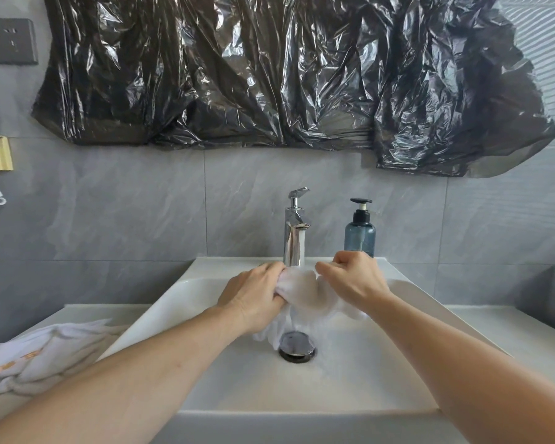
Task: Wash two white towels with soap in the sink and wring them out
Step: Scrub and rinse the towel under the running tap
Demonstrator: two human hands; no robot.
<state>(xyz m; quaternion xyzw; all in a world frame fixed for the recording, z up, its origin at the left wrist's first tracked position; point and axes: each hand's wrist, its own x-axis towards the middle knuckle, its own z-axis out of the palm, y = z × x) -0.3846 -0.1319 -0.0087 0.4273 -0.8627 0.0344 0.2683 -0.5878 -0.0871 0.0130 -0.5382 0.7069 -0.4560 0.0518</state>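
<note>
- Both hands hold one wet white cloth towel [302,288] bunched over the middle of the white rectangular ceramic sink [359,386], right under the tall chrome tap [294,233]; its loose end hangs down to the round dark metal drain [297,346].
- The left hand [253,296] has its fingers curled tight round the towel's left end, and the right hand [353,278] pinches the right end, probably to rub the folds together or twist water out above the basin so the drips fall in.
- Whether water is running from the tap I cannot tell.
- The second white towel with orange lettering [42,357] lies crumpled on the pale tabletop [510,328], near left of the sink, likely waiting its turn.
- A blue-tinted plastic pump bottle with a black top [360,233] stands far right of the tap, within reach for soaping.
- Behind are grey marbled wall tiles [125,213], with crinkled black plastic sheeting [269,75] hung higher up the wall.
</note>
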